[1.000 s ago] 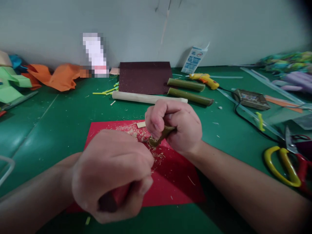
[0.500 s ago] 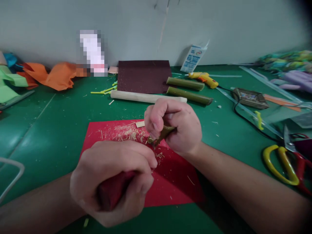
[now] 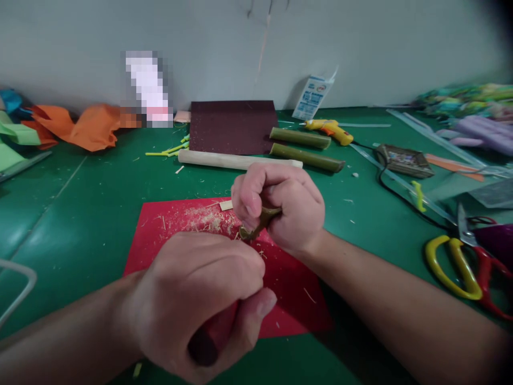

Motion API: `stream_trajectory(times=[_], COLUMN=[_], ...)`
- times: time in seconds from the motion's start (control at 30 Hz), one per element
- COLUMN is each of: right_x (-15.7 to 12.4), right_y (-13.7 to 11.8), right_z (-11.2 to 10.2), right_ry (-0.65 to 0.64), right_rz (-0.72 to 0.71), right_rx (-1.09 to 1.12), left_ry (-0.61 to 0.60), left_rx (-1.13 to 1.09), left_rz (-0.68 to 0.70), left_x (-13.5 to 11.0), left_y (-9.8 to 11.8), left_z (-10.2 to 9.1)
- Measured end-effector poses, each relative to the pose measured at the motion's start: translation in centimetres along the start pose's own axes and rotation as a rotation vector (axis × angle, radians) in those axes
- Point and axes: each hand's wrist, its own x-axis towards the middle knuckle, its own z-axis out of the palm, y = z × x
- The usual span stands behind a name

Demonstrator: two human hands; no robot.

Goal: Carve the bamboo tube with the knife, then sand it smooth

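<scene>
My left hand [image 3: 196,283] is closed around a dark red handle [image 3: 216,332], whose butt end shows below the curled fingers. The working end of this tool is hidden by the hand. Just beyond it and to the right, my right hand [image 3: 290,206] grips a short olive-green piece of bamboo [image 3: 262,220] with a split, curved end. Both hands are held close together above a red sheet [image 3: 290,305]. Pale shavings and dust [image 3: 206,216] lie on the sheet's far part, beside a small flat wood strip [image 3: 226,205].
Beyond the sheet lie a pale stick [image 3: 224,159], two green bamboo pieces [image 3: 306,158], a dark brown board [image 3: 232,128] and a yellow glue gun [image 3: 331,130]. Scissors [image 3: 460,267] and a cord are at right. Orange cloth [image 3: 94,128] lies at left on the green table [image 3: 92,214].
My left hand has shifted right and a little toward me, turning so that the red handle shows more. My right hand keeps its grip on the bamboo piece. The whole view has shifted slightly.
</scene>
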Motion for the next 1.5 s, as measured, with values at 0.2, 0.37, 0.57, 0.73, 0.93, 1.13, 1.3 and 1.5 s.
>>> stream_trajectory(times=[0.2,0.37,0.57,0.73,0.93,1.13,1.3,1.5], right_x=[0.2,0.3,0.2,0.2,1.2,1.7,1.3,1.0], right_y=[-0.1,0.1,0.1,-0.1,-0.8,-0.8,-0.7,-0.9], right_z=[-0.1,-0.2,-0.4,-0.4,-1.3,-2.1,-1.7,-1.6], right_ry=[-0.041,-0.047,-0.066,-0.081,0.109,0.226,0.217,0.047], right_rz=[0.001,0.011,0.016,-0.002,0.039,0.082,0.193,0.216], right_rx=[0.022,0.050,0.058,0.025,0.172,0.266,0.346,0.355], left_ry=[-0.322,-0.448,-0.146,0.271,0.538,0.456,0.503,0.406], left_rx=[0.217,0.232,0.153,-0.097,-0.315,-0.383,-0.398,-0.318], left_rz=[0.188,0.192,0.164,-0.102,-0.184,-0.320,-0.344,-0.319], left_x=[0.3,-0.4,-0.9,-2.1,-2.2,-2.2,-1.9,-1.9], left_y=[-0.3,-0.7,-0.8,-2.8,-4.1,-2.6,-2.6,-2.7], left_z=[-0.6,0.2,-0.7,-1.0,-0.7,-0.6,-0.2,-0.5])
